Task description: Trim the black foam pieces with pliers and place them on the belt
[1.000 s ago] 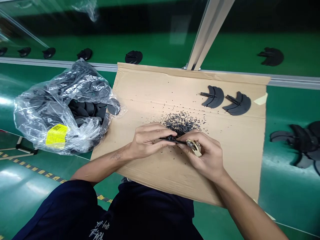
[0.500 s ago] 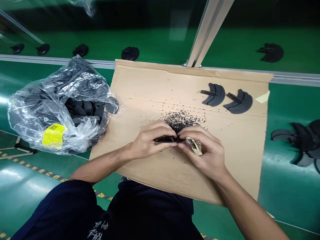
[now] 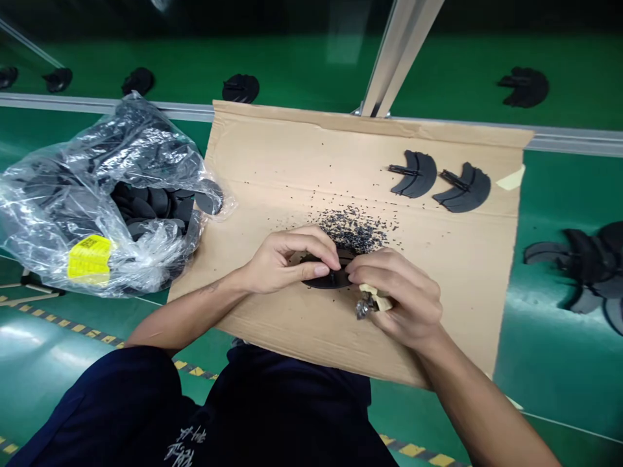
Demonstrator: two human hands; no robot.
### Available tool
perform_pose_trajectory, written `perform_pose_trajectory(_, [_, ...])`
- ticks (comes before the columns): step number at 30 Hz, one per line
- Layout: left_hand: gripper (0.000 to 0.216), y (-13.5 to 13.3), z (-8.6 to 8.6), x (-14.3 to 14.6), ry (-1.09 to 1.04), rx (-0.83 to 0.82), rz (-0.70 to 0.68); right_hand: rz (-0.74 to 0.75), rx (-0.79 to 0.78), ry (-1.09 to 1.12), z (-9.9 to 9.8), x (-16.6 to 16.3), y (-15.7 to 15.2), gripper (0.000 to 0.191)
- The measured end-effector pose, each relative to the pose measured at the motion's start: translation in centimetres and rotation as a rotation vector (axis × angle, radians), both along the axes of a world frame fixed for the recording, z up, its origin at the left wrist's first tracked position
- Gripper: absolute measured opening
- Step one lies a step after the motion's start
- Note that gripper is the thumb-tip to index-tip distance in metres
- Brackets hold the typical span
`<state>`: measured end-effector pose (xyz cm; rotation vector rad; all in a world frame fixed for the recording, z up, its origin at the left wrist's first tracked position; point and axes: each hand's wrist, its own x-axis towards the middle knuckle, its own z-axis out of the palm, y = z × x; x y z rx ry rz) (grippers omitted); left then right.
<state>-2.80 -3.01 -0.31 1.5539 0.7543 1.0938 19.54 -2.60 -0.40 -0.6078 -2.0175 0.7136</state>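
My left hand [image 3: 287,259] pinches a flat black plastic part [image 3: 331,279] over the cardboard sheet [image 3: 302,155]. My right hand [image 3: 403,295] is closed around a small trimming tool with a tan handle and metal tip [image 3: 370,301], its fingers also touching the part's right end. A heap of black shavings [image 3: 353,230] lies just beyond both hands. Two finished black curved parts [image 3: 416,174] [image 3: 462,188] lie at the cardboard's far right.
A clear plastic bag [image 3: 102,194] full of black parts, with a yellow label, sits to the left. More black parts ride the green conveyor [image 3: 292,58] behind a metal rail. A pile of black pieces [image 3: 588,266] lies at the right. A slanted metal post [image 3: 394,52] rises behind.
The part has turned from edge-on to lying flatter in my left hand. My right hand has drawn the tool down and away from the part's edge, its tip now pointing downward.
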Motion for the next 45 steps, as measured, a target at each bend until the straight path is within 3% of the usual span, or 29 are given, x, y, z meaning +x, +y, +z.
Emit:
perform_pose_trajectory(10, [0.009, -0.1, 0.0, -0.1, 0.001, 0.015, -0.005, 0.006, 0.016, 0.017, 0.0, -0.2, 0.0, 0.023])
perform_pose_trajectory(15, [0.02, 0.0, 0.2, -0.3, 0.027, -0.087, -0.043, 0.004, -0.206, 0.099, 0.2, -0.4, -0.1, 0.019])
perform_pose_trajectory(21, [0.059, -0.2, -0.5, -0.2, 0.033, -0.161, -0.099, -0.11, -0.418, 0.175, 0.8, -0.5, -0.4, 0.007])
perform_pose_trajectory(28, [0.036, -0.5, -0.7, 0.1, 0.289, 0.033, -0.049, -0.118, -0.714, 0.169, 1.1, -0.3, -0.1, 0.026])
perform_pose_trajectory(33, [0.022, -0.3, -0.2, -0.1, 0.312, 0.204, -0.055, -0.035, -0.986, 0.223, 1.0, 0.0, 0.5, 0.036])
perform_pose_trajectory(36, [0.024, -0.3, -0.2, 0.0, 0.29, 0.206, -0.049, 0.049, -1.112, 0.233, 1.3, 0.2, 1.0, 0.037])
perform_pose_trajectory(38, [0.025, -0.5, -0.2, 0.2, 0.292, 0.21, -0.037, 0.06, -1.107, 0.222, 1.5, 0.1, 1.0, 0.037])
perform_pose_trajectory(42, [0.024, -1.2, -0.4, 0.5, 0.336, 0.274, 0.053, -0.017, -0.9, 0.147, 1.4, -0.3, 0.6, 0.036])
perform_pose_trajectory(45, [0.027, -1.2, -0.6, 0.3, 0.24, 0.086, 0.029, -0.012, -0.752, 0.06, 1.2, 0.4, 0.7, 0.035])
